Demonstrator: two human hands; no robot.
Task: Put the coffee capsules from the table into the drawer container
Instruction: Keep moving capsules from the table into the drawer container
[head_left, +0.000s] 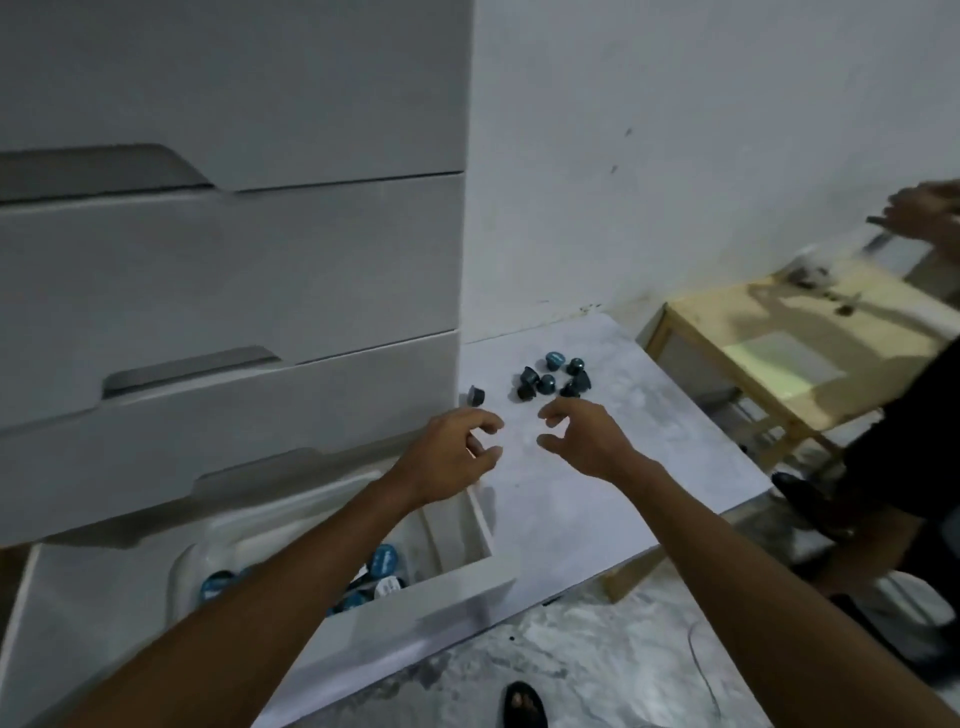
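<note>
drawer (415, 618) open, low left, capsules already in its container (197, 566) | left hand (452, 457) empty, fingers curled, over tabletop (597, 499) edge near stray capsule (476, 395) | right hand (582, 441) open, empty, just short of capsule cluster (553, 376) | step: reaching to pick | next: pinch capsules, carry left to container

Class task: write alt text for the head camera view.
Two empty hands, left hand and right hand, reach toward a cluster of dark coffee capsules on a marble table. An open drawer below already holds capsules.
</note>
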